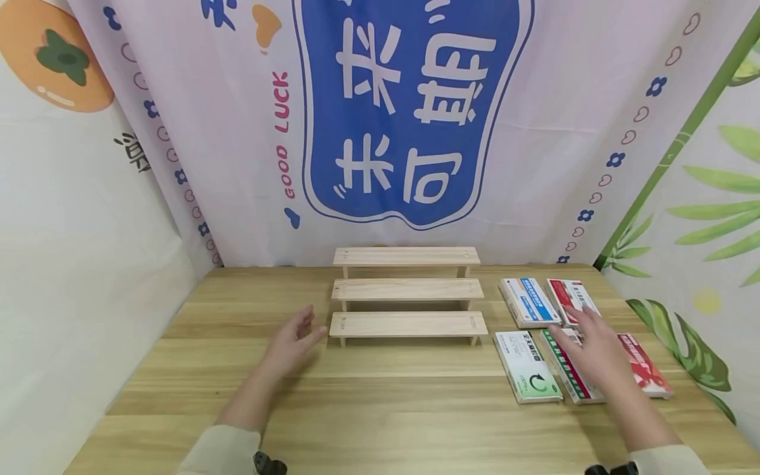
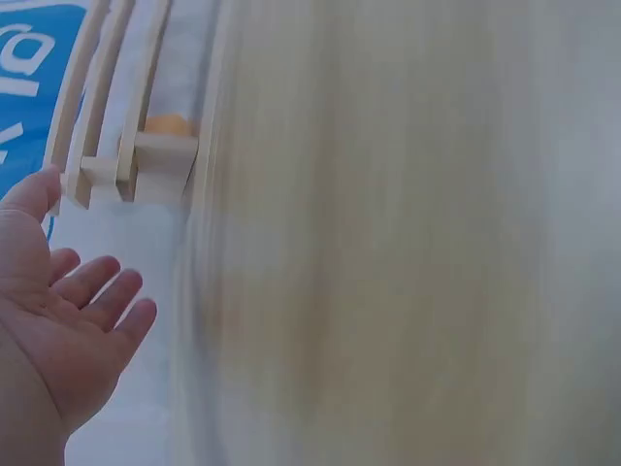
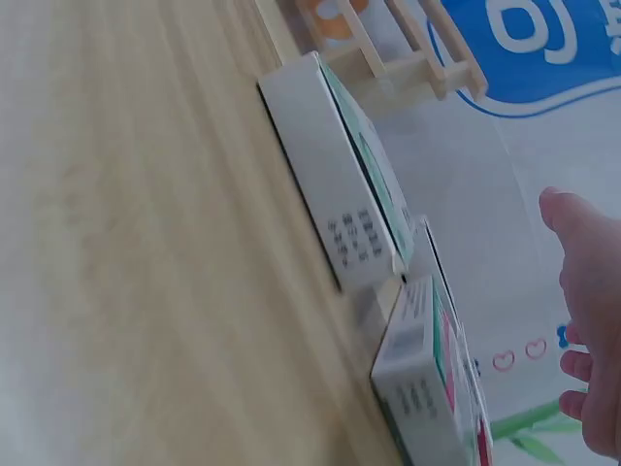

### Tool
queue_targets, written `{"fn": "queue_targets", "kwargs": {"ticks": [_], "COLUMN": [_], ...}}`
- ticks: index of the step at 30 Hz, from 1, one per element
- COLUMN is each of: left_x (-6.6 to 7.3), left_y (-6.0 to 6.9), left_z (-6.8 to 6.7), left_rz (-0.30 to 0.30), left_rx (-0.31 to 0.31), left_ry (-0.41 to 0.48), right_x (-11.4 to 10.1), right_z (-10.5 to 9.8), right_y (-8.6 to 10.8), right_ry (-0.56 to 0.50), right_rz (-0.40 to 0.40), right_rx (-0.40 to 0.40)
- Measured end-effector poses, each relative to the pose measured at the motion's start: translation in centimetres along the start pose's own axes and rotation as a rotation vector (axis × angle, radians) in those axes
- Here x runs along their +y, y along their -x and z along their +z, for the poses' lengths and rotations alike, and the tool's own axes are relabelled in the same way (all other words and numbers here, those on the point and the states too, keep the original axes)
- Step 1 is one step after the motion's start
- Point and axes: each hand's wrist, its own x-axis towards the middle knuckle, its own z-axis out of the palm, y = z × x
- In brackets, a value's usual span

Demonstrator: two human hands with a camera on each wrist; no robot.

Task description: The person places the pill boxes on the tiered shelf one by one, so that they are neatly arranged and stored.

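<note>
A three-step wooden rack (image 1: 408,323) stands at the back middle of the table, its steps bare. Left of the lowest step hovers my left hand (image 1: 292,344), fingers loosely spread and holding nothing; the left wrist view shows its palm (image 2: 68,349). Above the boxes on the right, my right hand (image 1: 596,349) hangs with fingers relaxed and nothing gripped. Beneath it lies a green, white and red box (image 1: 570,366), partly covered. Around it are a white-green box (image 1: 527,366), a blue-white box (image 1: 530,302), a red-white box (image 1: 572,293) and a red box (image 1: 646,366).
The wooden table (image 1: 380,422) runs back to a printed cloth (image 1: 249,165) hanging behind the rack. More cloth hangs along the left side (image 1: 77,251) and the right side, where leaves are printed (image 1: 712,218).
</note>
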Motion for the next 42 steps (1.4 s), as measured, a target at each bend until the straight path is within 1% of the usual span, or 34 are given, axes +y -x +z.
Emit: {"fn": "queue_targets", "kwargs": {"ticks": [2, 5, 10, 14, 19, 22, 26, 28, 32, 36, 42], "left_x": [-0.2, -0.6, -1.1, -1.2, -1.2, -1.3, -1.3, -1.3, -1.2, -1.2, -1.3], "left_y": [0.1, 0.2, 0.2, -0.1, -0.5, -0.7, -0.8, -0.8, -0.7, -0.9, -0.9], "left_z": [0.5, 1.2, 2.1, 2.8, 3.7, 4.1, 4.4, 4.5, 4.7, 4.9, 5.2], "left_rz": [-0.012, -0.030, -0.041, -0.033, -0.020, -0.029, -0.053, -0.062, -0.062, -0.062, -0.058], "left_rx": [-0.007, -0.017, 0.006, 0.037, 0.073, 0.098, 0.136, 0.154, 0.172, 0.169, 0.169], "left_ry": [0.104, 0.189, 0.251, 0.265, 0.278, 0.286, 0.264, 0.250, 0.250, 0.257, 0.251], "right_x": [0.8, 2.1, 4.1, 5.8, 7.8, 8.8, 9.8, 10.2, 10.6, 10.9, 10.9], "right_z": [-0.3, -0.5, -0.8, -1.0, -1.0, -0.9, -0.8, -0.7, -0.6, -0.6, -0.7], "right_y": [0.8, 1.9, 3.3, 4.2, 5.2, 5.7, 6.0, 6.2, 6.4, 6.5, 6.8], "right_ry": [-0.019, -0.046, -0.081, -0.087, -0.065, -0.031, -0.012, -0.013, -0.011, 0.002, 0.016], "right_rz": [0.022, 0.044, 0.096, 0.142, 0.185, 0.195, 0.205, 0.214, 0.264, 0.311, 0.377], "right_rx": [0.017, 0.055, 0.074, 0.086, 0.085, 0.086, 0.074, 0.054, 0.003, -0.033, -0.058]}}
